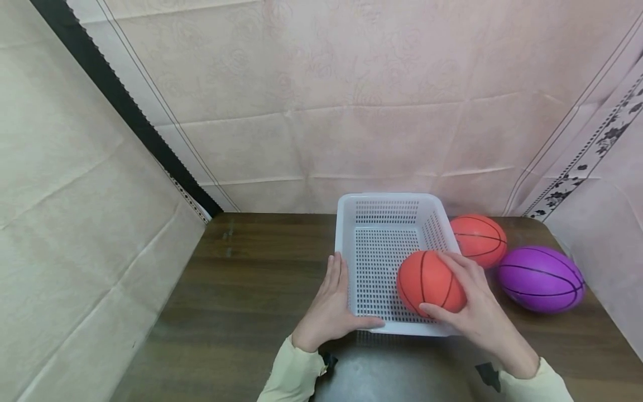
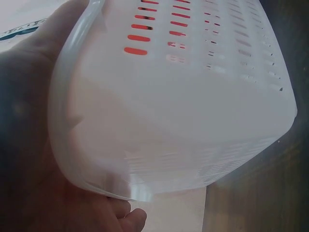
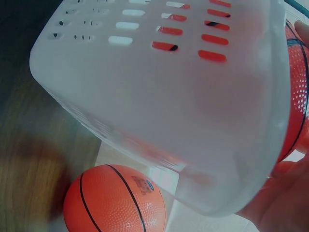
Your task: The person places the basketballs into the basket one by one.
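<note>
A white plastic basket [image 1: 384,268] with slotted walls stands on the wooden table. My left hand [image 1: 334,312] rests on its near left corner, fingers straight along the left side and thumb on the front rim. My right hand [image 1: 469,304] grips an orange-red toy basketball [image 1: 427,282], thumb at the near side and fingers over the far right. In the head view this ball is over the right front part of the basket; red shows through the wall slots in both wrist views. Whether it touches the basket floor I cannot tell.
A second orange-red basketball [image 1: 479,240] lies beside the basket's right wall. Right of it sits a purple basketball [image 1: 541,278], near the table's right edge. Pale cloth [image 1: 321,139] hangs behind the brown table [image 1: 241,296] and at both sides.
</note>
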